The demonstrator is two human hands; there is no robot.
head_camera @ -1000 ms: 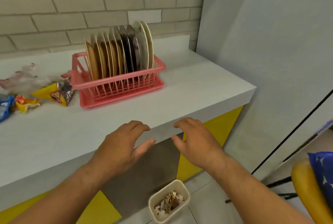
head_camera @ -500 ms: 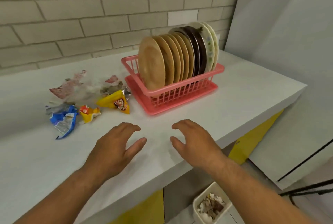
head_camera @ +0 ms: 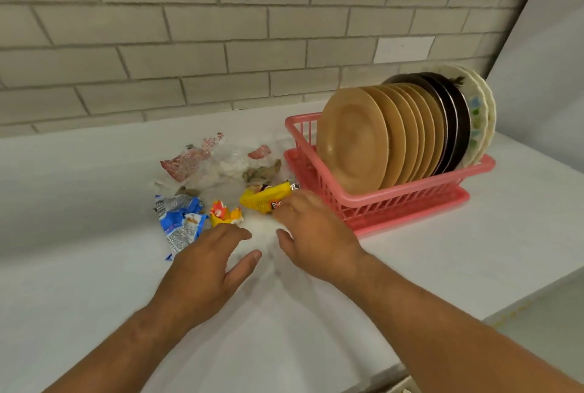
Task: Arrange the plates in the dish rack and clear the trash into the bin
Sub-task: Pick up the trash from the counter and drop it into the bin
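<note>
Left hand [head_camera: 208,263] is open with fingers spread, palm down over the white bench [head_camera: 79,282], holding nothing. Right hand [head_camera: 313,231] is loosely bent, fingertips at the yellow wrapper [head_camera: 262,198], thumb apart; no grip shows. Beyond lie an orange wrapper [head_camera: 225,216], a blue wrapper [head_camera: 180,222] and a clear bag [head_camera: 202,160], crumpled mid-bench. Just beside them, toward the back right corner, stands the pink dish rack [head_camera: 395,201] — plates [head_camera: 354,139] upright in a row. A grey brick wall [head_camera: 221,44] rises behind.

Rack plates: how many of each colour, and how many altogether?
Tan plates: 6 (the rims overlap, so this could be one off)
Dark plates: 2
White plates: 2
Total: 10
</note>
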